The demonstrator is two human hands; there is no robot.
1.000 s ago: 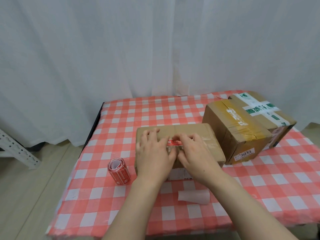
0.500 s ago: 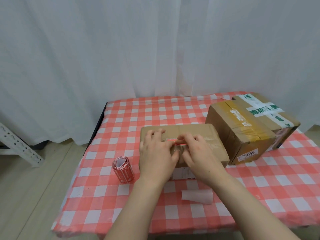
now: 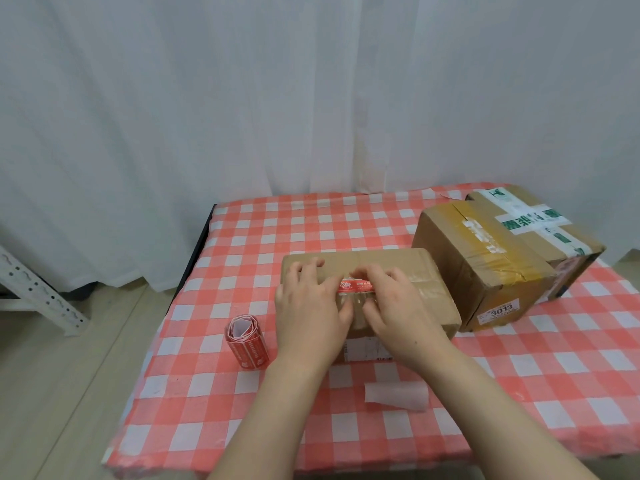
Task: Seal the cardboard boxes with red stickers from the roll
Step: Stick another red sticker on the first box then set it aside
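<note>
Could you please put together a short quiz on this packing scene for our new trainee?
1. True or false: the sticker roll lies on top of the flat box.
2. How many cardboard boxes are on the table?
3. The left hand and right hand press the red sticker onto: A) the table B) the flat box C) the sticker roll.
Key: 1 false, it stands on the table beside that box; 2 three; 3 B.

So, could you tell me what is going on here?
A person presses a red sticker onto the top of the flat cardboard box, left hand and right hand both laid on it. The sticker roll stands left of that box, a curled white paper lies in front, and a yellow-taped box and a green-taped box sit to its right.
</note>
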